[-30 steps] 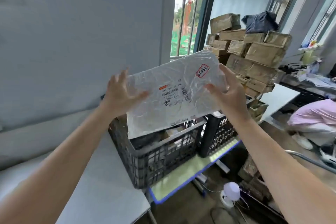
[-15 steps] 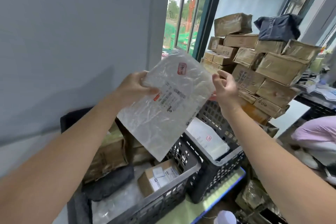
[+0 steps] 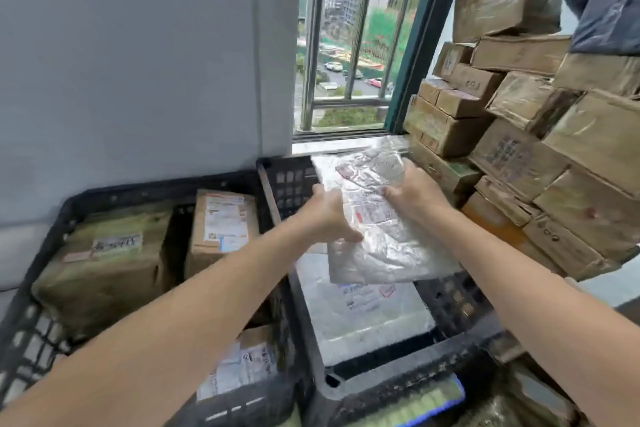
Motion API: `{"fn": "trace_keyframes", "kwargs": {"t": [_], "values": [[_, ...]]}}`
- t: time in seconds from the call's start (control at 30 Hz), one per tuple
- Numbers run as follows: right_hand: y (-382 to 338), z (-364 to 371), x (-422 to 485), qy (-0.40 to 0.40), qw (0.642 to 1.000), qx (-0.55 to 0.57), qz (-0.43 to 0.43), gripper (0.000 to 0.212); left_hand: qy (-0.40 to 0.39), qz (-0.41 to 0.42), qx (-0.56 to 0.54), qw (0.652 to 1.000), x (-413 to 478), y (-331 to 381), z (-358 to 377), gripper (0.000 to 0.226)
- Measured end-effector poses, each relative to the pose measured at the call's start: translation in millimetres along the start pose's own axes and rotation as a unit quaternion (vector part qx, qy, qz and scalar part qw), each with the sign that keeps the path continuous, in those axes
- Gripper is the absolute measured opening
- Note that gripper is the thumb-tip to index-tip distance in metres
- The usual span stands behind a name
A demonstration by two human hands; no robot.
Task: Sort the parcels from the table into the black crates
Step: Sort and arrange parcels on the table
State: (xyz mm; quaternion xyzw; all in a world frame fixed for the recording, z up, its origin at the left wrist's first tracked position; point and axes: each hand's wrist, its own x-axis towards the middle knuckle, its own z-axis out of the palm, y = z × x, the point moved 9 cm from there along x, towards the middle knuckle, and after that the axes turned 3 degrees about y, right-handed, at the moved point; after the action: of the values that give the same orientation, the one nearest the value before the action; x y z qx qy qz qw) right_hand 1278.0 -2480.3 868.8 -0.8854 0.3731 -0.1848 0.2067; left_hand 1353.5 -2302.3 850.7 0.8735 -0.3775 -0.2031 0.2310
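A flat white crinkled parcel (image 3: 388,239) with printed labels hangs over the right black crate (image 3: 453,302). My left hand (image 3: 329,215) grips its left edge, thumb on top. My right hand (image 3: 412,191) holds its upper right part, fingers curled over it. Under it, inside the right crate, lies another white flat parcel (image 3: 363,315). The left black crate (image 3: 52,243) holds brown taped boxes (image 3: 104,263) and a labelled cardboard box (image 3: 223,222).
A tall stack of brown taped cartons (image 3: 540,135) rises right of the crates, with a dark bag (image 3: 609,21) on top. A barred window (image 3: 349,45) is behind. A grey wall (image 3: 138,62) stands at left. More small labelled parcels (image 3: 242,364) lie at the left crate's front.
The white parcel has come down from chest height to just over the right crate, and both hands moved forward and down with it. The view now looks into both crates.
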Motion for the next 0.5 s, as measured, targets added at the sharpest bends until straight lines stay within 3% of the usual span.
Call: {"fn": "trace_keyframes", "kwargs": {"t": [0.1,0.17,0.37,0.43,0.5], "values": [[25,42,9,-0.084,0.995,-0.05,0.0,0.073,-0.054,-0.048,0.095,0.993,10,4,45,0.054],[32,75,11,-0.123,0.99,-0.061,-0.015,0.066,-0.071,-0.09,0.152,0.982,23,-9,65,0.05],[36,168,13,-0.169,0.982,-0.065,-0.062,0.039,-0.095,-0.187,0.247,0.946,60,-67,104,0.086],[46,195,13,-0.214,0.968,-0.104,-0.076,0.042,-0.138,-0.184,0.29,0.929,68,-82,123,0.082],[58,220,9,-0.26,0.933,-0.2,-0.145,0.053,-0.18,-0.177,0.318,0.914,72,-96,145,0.094]]}}
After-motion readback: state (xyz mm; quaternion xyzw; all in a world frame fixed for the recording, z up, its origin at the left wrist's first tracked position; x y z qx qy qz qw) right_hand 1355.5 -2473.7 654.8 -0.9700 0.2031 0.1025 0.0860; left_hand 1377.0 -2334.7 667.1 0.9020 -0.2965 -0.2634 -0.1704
